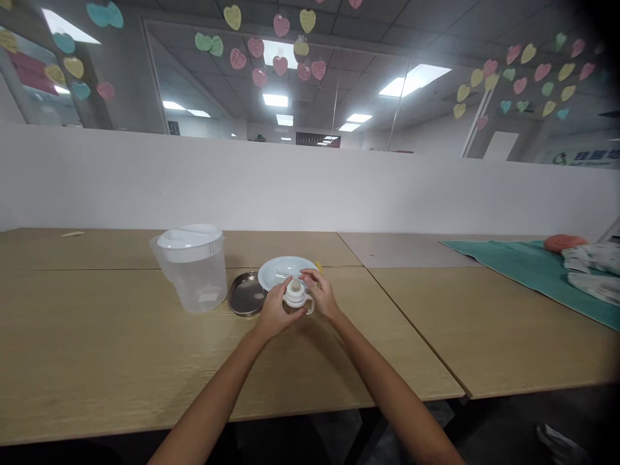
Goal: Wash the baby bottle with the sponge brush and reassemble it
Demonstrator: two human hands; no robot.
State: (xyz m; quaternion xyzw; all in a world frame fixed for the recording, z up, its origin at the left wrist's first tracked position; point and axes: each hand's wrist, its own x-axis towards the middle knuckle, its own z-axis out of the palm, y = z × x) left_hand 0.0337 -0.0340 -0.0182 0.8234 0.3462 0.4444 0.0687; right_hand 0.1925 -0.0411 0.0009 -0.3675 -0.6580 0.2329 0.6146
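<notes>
A white baby bottle (295, 297) with a teat on top and a curved side handle is between my two hands, above the table just in front of a white bowl (274, 266). My left hand (277, 315) is wrapped round the bottle's left side, thumb below and fingers beside the collar. My right hand (320, 294) is closed at the bottle's upper right, fingertips near the teat and palm beside the handle. The bottle's lower part is mostly hidden. A round metal tray (246, 298) lies left of the bowl, its right edge near my left hand.
A clear plastic pitcher (201, 278) with a white lid stands left of the tray. A green cloth (523, 265) bears an orange item (564, 243) and white patterned fabric (593, 265) at the far right. A white wall (300, 187) backs the wooden table (121, 349).
</notes>
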